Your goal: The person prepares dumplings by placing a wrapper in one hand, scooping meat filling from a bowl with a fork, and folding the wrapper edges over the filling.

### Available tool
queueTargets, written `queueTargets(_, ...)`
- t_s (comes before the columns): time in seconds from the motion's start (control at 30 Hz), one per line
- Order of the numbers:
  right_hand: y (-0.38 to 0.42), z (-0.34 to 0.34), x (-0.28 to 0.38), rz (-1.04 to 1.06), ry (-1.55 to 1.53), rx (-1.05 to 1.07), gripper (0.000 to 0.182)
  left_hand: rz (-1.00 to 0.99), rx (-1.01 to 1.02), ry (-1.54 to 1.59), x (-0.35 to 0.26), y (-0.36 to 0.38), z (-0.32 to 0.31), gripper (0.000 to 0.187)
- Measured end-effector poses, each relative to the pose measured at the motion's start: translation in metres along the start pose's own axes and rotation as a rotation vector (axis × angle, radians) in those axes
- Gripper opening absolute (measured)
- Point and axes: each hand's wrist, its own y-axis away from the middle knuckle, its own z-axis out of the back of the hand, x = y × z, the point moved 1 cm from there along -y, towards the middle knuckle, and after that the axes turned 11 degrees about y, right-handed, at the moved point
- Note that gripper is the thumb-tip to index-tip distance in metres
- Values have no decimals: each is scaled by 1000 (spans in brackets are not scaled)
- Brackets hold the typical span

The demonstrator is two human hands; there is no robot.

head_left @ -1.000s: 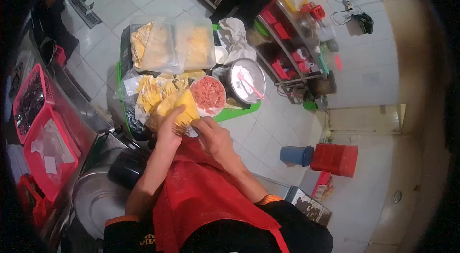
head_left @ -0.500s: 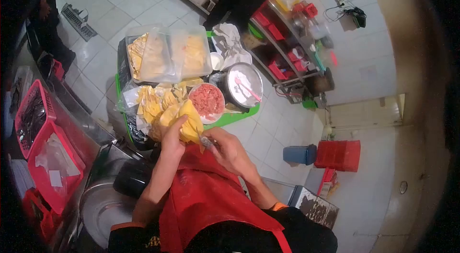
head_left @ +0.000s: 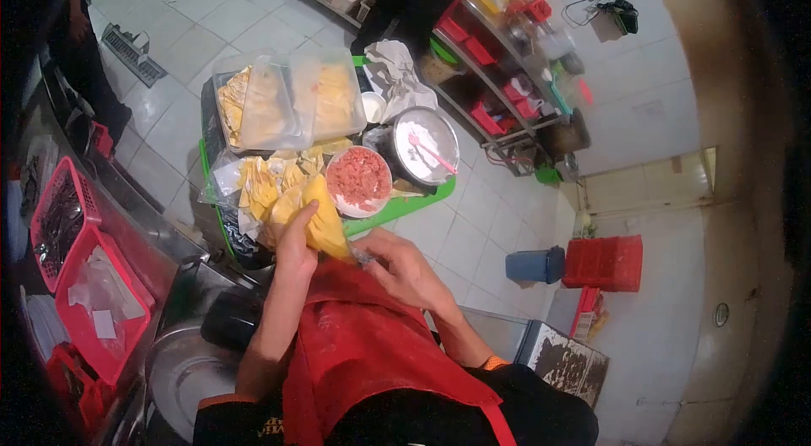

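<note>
Yellow sheets, held up over the bench's near edge.
From my end, the step looks like working their lower corner; the next move calls for a steady left pinch. The left hand has its fingers closed on them, thumb on top; the right hand's fingers close on a small greyish item, too blurred to identify. The sheets look thin, limp and folded, near the bowl of pinkish mince.

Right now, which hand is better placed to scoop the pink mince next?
Probably the right hand: it pinches what looks like a small tool, near the pink mince, while the left hand is busy gripping the yellow sheets.
</note>
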Motion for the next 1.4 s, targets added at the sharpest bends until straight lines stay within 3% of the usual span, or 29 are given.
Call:
queueTargets(0.17, 0, 12, 6, 12, -10, -47, 28, -62, -26, -45, -5, 8, -6, 42)
queueTargets(0.47, 1, 19, 13, 122, -174, -31, 23, 54, -57, 29, -9, -8, 10, 34)
queueTargets(0.67, 8, 32, 18, 83, -447, -33, 12, -36, -48, 30, -29, -7, 4, 36)
queueTargets(0.73, 12, 36, 17, 73, -495, -77, 15, -170, -50, 69, -43, -8, 3, 38)
queueTargets(0.8, 16, 40, 10, -218, -693, -22, 21, -265, -15, 52, -60, -6, 1, 41)
queueTargets(0.87, 3, 37, 9, -310, -608, 5, 27, -454, 10, 41, -78, -6, 3, 43)
queueTargets(0.93, -13, 9, -16, -519, -415, -45, 31, -477, -18, 66, -91, -5, -1, 41)
queueTargets(1.0, -19, -41, -80, -451, -247, -48, 27, -375, 95, 172, -106, 1, 0, 38)
queueTargets(1.07, -28, -70, -107, -481, -147, 107, 22, -394, 1, 235, -111, -5, 16, 34)
queueTargets(1.13, -50, -80, -68, -607, -341, 109, 15, -407, 59, 247, -112, -19, 29, 34)
queueTargets(1.17, -63, -80, -49, -533, -386, 132, 15, -464, 39, 238, -112, -9, 20, 34)
queueTargets(1.3, -95, -79, -37, -463, -510, 75, 14, -519, 12, 233, -115, 6, 3, 35)
queueTargets(1.4, -119, -86, -51, -483, -741, 150, 15, -471, 63, 247, -115, -2, 8, 35)
